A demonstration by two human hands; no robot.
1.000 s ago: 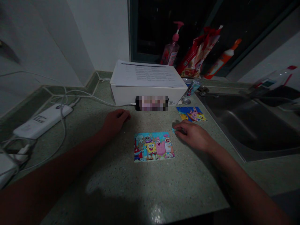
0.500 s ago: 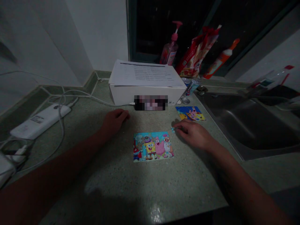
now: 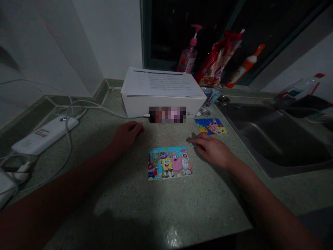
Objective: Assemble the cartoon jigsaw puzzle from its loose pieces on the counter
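Observation:
A small light-blue jigsaw piece (image 3: 191, 144) shows at the fingertips of my right hand (image 3: 212, 150), under the stretched index finger and by the thumb. Just below and left of it lies a cartoon jigsaw puzzle (image 3: 170, 163), flat on the counter, its pieces joined in a rectangle with a light-blue top edge. My left hand (image 3: 127, 134) rests on the counter up and left of the puzzle, fingers curled in and holding nothing that I can see. Beyond my right hand lies a cartoon picture card (image 3: 211, 126) with a blue background.
A white box (image 3: 137, 104) topped with a printed sheet (image 3: 166, 83) stands behind, a phone (image 3: 168, 115) leaning on its front. Left is a white power strip (image 3: 45, 133) with cables. To the right is a metal sink (image 3: 275, 135); a pump bottle (image 3: 187, 57) stands by the window.
The index finger of my right hand has stretched out to the left, past the jigsaw piece. The piece has barely shifted, and my left hand stays still.

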